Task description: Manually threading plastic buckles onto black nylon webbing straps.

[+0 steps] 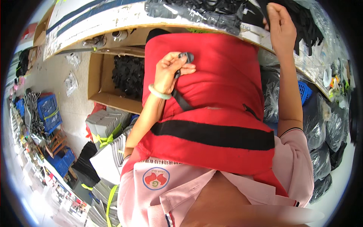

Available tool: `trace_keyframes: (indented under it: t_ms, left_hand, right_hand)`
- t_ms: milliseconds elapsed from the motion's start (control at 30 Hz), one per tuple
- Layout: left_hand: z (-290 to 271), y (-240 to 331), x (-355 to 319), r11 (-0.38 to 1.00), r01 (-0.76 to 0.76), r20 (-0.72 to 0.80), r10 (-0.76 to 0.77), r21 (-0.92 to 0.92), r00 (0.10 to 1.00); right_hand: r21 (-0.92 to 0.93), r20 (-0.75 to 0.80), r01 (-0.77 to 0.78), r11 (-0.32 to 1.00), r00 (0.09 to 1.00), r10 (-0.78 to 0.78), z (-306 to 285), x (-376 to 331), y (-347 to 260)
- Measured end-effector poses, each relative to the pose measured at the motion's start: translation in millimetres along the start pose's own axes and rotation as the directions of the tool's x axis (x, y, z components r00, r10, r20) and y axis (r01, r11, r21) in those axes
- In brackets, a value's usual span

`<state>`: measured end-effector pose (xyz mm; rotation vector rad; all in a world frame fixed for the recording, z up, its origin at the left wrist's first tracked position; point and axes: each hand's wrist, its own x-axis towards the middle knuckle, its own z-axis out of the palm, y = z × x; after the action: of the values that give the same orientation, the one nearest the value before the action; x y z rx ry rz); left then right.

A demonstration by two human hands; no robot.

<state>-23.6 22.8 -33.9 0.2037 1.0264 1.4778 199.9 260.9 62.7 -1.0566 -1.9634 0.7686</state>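
Over the red apron on my lap, my left hand is closed on a small black plastic buckle, pinched between thumb and fingers. A black webbing strap trails below that hand across the apron. My right hand is raised over the worktable at the far right, its fingers pinched together at the edge of a heap of black straps. A dark strip shows at those fingertips, seemingly a strap end. Part of what they grip is hidden.
A clear bag of black plastic parts lies on the table. An open cardboard box of black pieces stands at the left, with tied grey bundles nearer me. Filled plastic bags and a blue basket crowd the right side.
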Motion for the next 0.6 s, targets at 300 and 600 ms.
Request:
trace_keyframes:
  t_ms: [300, 600]
  left_hand:
    - [10, -8, -1, 0.993, -0.115, -0.069, 0.117, 0.035, 0.991]
    - [15, -10, -13, 0.951, -0.196, -0.125, 0.23, 0.237, 0.965]
  right_hand:
    - [0.255, 0.772, -0.605, 0.754, 0.598, 0.218, 94, -102, -49]
    - [0.25, 0.815, -0.816, 0.521, 0.468, 0.342, 110, -117, -47]
